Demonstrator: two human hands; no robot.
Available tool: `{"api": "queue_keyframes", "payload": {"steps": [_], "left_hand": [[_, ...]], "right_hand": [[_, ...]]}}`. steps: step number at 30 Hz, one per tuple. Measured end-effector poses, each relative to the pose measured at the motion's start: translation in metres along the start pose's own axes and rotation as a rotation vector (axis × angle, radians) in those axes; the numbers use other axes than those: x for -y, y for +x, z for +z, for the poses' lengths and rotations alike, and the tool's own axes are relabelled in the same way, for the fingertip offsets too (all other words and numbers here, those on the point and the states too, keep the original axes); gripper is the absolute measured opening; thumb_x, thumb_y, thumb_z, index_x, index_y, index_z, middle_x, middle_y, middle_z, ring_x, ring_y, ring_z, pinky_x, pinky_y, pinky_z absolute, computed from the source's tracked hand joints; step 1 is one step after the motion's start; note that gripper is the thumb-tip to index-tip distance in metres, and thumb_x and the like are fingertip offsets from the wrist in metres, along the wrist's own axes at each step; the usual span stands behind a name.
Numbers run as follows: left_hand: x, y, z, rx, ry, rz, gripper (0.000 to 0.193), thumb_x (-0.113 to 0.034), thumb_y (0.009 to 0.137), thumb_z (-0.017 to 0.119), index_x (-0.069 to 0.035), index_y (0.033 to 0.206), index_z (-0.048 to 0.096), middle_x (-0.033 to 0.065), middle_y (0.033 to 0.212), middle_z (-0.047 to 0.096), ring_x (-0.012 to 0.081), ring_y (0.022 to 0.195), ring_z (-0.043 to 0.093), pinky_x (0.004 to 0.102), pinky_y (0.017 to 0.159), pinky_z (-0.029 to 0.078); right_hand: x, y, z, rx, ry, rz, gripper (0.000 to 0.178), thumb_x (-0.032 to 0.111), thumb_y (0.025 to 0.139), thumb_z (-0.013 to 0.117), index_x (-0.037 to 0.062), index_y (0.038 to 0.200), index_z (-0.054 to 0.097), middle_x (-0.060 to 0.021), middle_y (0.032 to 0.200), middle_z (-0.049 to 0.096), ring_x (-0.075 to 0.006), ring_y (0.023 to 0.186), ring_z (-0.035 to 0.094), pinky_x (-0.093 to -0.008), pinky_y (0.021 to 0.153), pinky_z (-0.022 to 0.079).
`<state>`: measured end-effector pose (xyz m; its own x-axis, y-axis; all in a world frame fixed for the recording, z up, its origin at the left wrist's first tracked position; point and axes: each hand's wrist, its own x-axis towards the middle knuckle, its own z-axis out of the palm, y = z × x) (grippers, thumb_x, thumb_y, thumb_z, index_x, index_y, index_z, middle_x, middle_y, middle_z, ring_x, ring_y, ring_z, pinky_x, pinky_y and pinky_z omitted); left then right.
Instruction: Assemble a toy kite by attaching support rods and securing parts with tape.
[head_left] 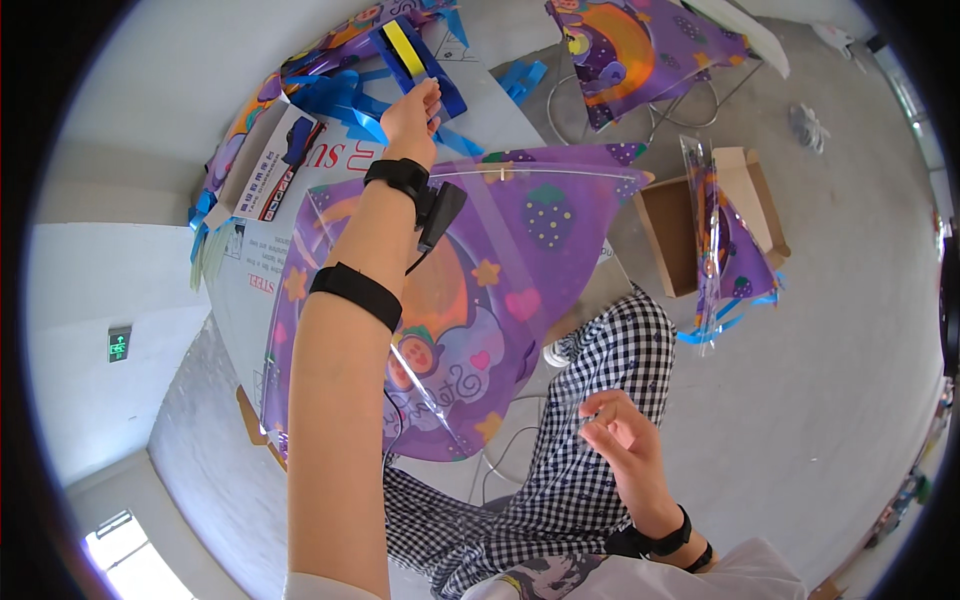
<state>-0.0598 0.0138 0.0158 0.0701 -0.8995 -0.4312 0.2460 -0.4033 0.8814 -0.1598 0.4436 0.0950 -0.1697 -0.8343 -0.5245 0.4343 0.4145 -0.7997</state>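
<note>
My left hand (412,118) reaches far out over the table, its fingers curled together against the side of a blue tape dispenser (418,66) with a yellow strip. Whatever the fingertips pinch there is too small to make out. Beneath my left forearm lies a purple kite (545,265) printed with strawberries, stars and hearts, a thin rod along its far edge. Part of its print is hidden by the arm. My right hand (628,448) hovers above my right thigh, apart from the kite; its fingers are loosely bent, thumb and fingertips apart, with nothing visible between them.
A printed tape dispenser box (262,170) stands at the table's left edge, near blue ribbons (345,98). Another purple kite (640,55) rests on a stool at the far side. On the floor to the right, an open cardboard box (668,240) has a packaged kite (738,255) across it.
</note>
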Motion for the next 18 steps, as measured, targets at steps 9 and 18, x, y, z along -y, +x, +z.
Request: {"api": "queue_keyframes", "payload": {"steps": [9, 18], "left_hand": [[0.014, -0.004, 0.004, -0.01, 0.036, -0.027, 0.012, -0.02, 0.079, 0.073, -0.01, 0.085, 0.069, -0.0005, 0.09, 0.07, 0.0119, 0.085, 0.061, 0.0305, 0.072, 0.04], [-0.02, -0.031, -0.045, 0.089, 0.258, -0.094, 0.023, -0.024, 0.079, 0.074, -0.011, 0.097, 0.068, -0.0003, 0.091, 0.062, 0.0105, 0.086, 0.056, 0.0253, 0.073, 0.04]], "right_hand": [[-0.004, -0.004, -0.01, -0.039, -0.086, -0.009, 0.014, 0.011, 0.089, 0.066, 0.0039, 0.082, 0.057, -0.0074, 0.106, 0.053, -0.0155, 0.102, 0.051, -0.0314, 0.091, 0.037], [-0.009, -0.011, -0.013, 0.072, -0.109, -0.126, 0.005, 0.006, 0.092, 0.06, 0.0037, 0.09, 0.056, -0.0089, 0.108, 0.054, -0.0175, 0.102, 0.053, -0.0341, 0.092, 0.04]]}}
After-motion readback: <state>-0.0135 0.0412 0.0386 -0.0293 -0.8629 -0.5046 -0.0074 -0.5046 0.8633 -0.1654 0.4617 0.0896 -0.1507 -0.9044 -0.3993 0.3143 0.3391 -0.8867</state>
